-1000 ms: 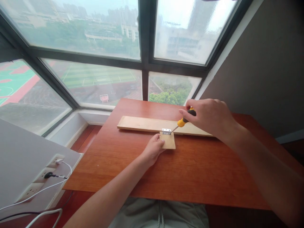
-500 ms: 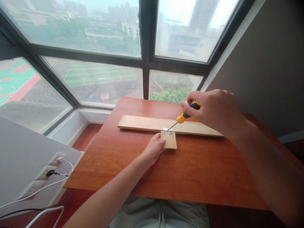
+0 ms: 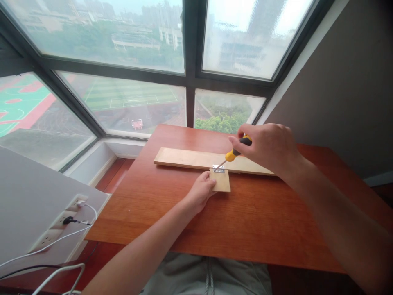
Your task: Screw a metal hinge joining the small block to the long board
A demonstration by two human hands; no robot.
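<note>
My left hand point(image 3: 202, 189) grips the left side of a small square wooden piece point(image 3: 221, 182), thumb on top and fingers beneath. A silver metal hinge point(image 3: 219, 169) joins its far edge to a long pale wooden board point(image 3: 187, 158) lying across the table. In my right hand point(image 3: 267, 141) is a screwdriver point(image 3: 232, 154) with a yellow and black handle, slanting down to the left. The screwdriver's tip meets the left part of the hinge's near leaf. My right forearm and hand hide the right end of the board.
The reddish-brown wooden table point(image 3: 260, 221) carries the board. A large window point(image 3: 132, 98) with dark frames stands behind it. At the lower left, wall sockets point(image 3: 64, 220) hold plugs with white and black cables. A grey wall point(image 3: 344, 98) rises on the right.
The screwdriver tip has shifted left and nearer, from the hinge's middle to its near leaf's left side. My right hand moved left and slightly down with it. My left hand keeps its grip.
</note>
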